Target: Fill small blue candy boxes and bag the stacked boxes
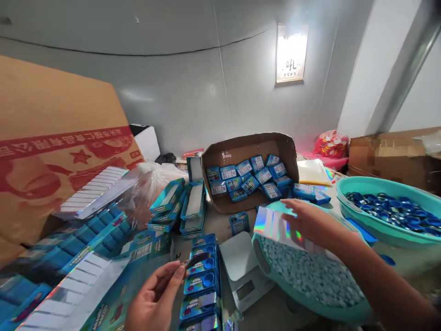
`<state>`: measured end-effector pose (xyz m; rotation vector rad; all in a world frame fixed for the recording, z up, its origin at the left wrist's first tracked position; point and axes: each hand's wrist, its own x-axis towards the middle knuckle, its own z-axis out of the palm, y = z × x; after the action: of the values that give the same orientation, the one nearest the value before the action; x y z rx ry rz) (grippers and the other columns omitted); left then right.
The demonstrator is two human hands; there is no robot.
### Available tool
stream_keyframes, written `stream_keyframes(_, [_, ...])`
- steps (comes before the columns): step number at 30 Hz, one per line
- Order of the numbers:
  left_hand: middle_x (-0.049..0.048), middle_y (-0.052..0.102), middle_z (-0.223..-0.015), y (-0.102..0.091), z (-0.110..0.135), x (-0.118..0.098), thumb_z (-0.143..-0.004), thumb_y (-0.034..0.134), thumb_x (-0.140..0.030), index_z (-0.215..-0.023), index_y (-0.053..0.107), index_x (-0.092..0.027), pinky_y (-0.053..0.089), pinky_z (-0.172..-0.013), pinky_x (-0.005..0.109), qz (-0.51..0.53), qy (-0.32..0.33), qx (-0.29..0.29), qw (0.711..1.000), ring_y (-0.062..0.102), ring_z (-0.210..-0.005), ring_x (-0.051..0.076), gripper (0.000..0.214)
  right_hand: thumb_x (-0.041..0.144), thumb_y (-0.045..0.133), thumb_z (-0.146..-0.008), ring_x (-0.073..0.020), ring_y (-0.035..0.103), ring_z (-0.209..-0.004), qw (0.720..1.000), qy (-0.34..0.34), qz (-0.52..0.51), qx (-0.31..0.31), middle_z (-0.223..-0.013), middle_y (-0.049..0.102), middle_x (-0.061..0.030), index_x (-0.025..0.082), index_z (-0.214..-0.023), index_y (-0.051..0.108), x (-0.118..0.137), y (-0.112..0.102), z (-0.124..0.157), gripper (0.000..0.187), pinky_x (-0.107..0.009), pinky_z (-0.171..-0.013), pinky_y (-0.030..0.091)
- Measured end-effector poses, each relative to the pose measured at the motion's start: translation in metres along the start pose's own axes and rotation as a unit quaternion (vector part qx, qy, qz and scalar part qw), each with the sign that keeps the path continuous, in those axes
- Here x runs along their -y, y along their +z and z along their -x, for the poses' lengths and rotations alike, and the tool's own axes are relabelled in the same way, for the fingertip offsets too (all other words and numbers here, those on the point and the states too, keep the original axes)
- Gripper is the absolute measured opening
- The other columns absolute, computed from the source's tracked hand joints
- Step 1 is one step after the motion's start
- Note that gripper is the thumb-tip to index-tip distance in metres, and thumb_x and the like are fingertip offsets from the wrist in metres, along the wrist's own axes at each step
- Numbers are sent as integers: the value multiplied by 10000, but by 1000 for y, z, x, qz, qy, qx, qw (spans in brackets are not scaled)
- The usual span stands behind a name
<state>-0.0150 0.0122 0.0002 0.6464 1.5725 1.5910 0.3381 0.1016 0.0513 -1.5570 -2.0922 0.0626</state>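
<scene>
My left hand (156, 294) is closed in a pinch at the left side of a row of blue candy packs (200, 287). Between its thumb and finger is a small dark, thin strip (200, 263), which looks like film or a sticker and lies across one pack. Round blue parts show on some of these packs. My right hand (308, 225) reaches over a teal basin (275, 271) of small pale pellets. It grips a shiny rainbow-reflecting sheet (270, 225) with pale bands, and its fingers are partly blurred.
A white scale (241, 262) stands between the row and the basin. Behind is a cardboard box (248, 147) of small blue packs. Another teal basin (354, 207) holds blue round pieces. Blue display trays (193, 202), white striped sheets (79, 285) and a large carton (62, 115) crowd the left.
</scene>
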Motion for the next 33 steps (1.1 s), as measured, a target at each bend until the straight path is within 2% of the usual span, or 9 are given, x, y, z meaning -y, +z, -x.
stream_keyframes(3, [59,736,-793,-1,-2,4,-332,948,-514,-855,702,-143,593,-662,244,-7,-6,-3,1000,709,-776,225,687,216,537,-932,-325,564,-1217,997,-73,8,9,-1347,578,-180,120,-1322,605,36,25,-4,407,-494,-1044,445])
stream_keyframes(6, [67,726,-750,1,4,8,-367,940,-541,-834,706,-130,572,-606,248,-29,-12,14,999,680,-682,204,665,286,569,-945,-264,532,-1259,975,-130,-167,67,-1380,559,-126,186,-1372,566,87,50,16,439,-421,-1088,418])
stream_keyframes(11, [78,724,-767,8,8,13,-492,903,-575,-837,717,-118,559,-621,255,-65,9,57,996,669,-683,201,602,416,612,-891,-200,630,-921,863,-7,-476,170,-1026,686,-81,160,-1121,687,134,110,39,352,-288,-804,498])
stream_keyframes(15, [84,727,-811,6,-1,23,-593,847,-605,-881,716,-121,549,-637,251,-118,14,96,988,663,-697,192,578,491,613,-849,-131,517,-627,778,87,-590,196,-642,581,-20,134,-723,624,138,145,42,379,-229,-578,380])
stream_keyframes(18, [101,738,-871,2,-7,30,-637,792,-641,-898,720,-137,557,-732,296,-188,43,89,977,685,-794,235,572,481,632,-815,-107,444,-571,774,118,-595,182,-587,523,8,135,-694,612,137,156,44,367,-225,-535,312])
stream_keyframes(21, [95,749,-930,0,-9,34,-661,718,-687,-878,742,-189,533,-856,373,-312,77,57,945,686,-914,296,544,421,616,-807,-105,419,-570,801,141,-550,189,-569,492,18,133,-657,615,137,165,45,325,-233,-532,280])
stream_keyframes(25, [37,751,-906,2,-9,37,-731,610,-671,-844,761,-285,508,-820,387,-428,94,48,898,681,-900,297,429,322,592,-840,-115,438,-601,822,193,-493,208,-586,493,18,139,-643,569,134,180,46,270,-242,-555,280])
stream_keyframes(30, [63,715,-877,3,-17,45,-726,593,-644,-798,769,-276,502,-778,383,-441,155,68,882,658,-843,281,415,250,609,-867,-110,427,-621,836,212,-461,208,-603,451,36,155,-649,507,135,192,48,259,-231,-559,269])
stream_keyframes(33, [75,673,-870,-1,-27,51,-701,621,-647,-784,719,-227,502,-712,365,-429,185,81,880,612,-756,247,440,215,565,-912,-98,463,-542,796,242,-491,258,-583,449,56,175,-689,458,139,190,47,250,-204,-512,296])
